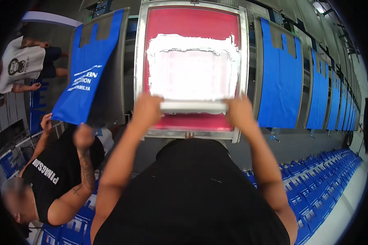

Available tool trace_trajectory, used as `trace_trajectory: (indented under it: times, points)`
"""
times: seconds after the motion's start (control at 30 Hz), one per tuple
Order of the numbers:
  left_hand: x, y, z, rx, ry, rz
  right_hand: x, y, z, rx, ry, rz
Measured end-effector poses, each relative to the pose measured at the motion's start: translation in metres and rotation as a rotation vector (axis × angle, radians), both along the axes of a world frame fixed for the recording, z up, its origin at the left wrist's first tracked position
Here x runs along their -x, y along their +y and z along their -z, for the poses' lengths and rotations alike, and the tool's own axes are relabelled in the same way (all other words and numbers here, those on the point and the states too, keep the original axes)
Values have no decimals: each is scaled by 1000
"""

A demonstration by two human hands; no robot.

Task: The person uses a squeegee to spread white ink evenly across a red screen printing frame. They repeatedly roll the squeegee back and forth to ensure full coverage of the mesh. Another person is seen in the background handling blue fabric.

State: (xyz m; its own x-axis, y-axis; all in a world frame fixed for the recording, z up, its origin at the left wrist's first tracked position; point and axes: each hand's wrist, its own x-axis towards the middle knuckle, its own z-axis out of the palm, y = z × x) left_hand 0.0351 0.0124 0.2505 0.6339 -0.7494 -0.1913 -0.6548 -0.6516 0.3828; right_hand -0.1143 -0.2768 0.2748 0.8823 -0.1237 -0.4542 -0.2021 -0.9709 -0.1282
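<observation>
In front of me is a screen-printing frame with metal edges and a red mesh. A thick layer of white ink spreads over the middle of the mesh. A pale squeegee lies crosswise at the near edge of the ink. My left hand is closed around its left end, and my right hand grips the right end. Motion slightly blurs both hands. Whatever lies beneath the frame is hidden.
At left, a co-worker holds the lower end of a printed blue bag on a grey board. Another person stands farther off. Unprinted blue bags lie on boards at right. Rows of blue bags cover the floor behind.
</observation>
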Motion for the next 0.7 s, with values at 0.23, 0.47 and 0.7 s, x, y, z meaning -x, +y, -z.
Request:
trace_trajectory:
  times: [0.23,0.47,0.7]
  points:
    - [-38,-42,27,85,-50,-85,-24,-21,58,20,-275,90]
    - [-161,-101,-2,-64,11,-115,-172,-95,21,-17,-132,41]
    - [-50,-41,-28,452,-153,-350,-200,-129,-11,-113,-104,63]
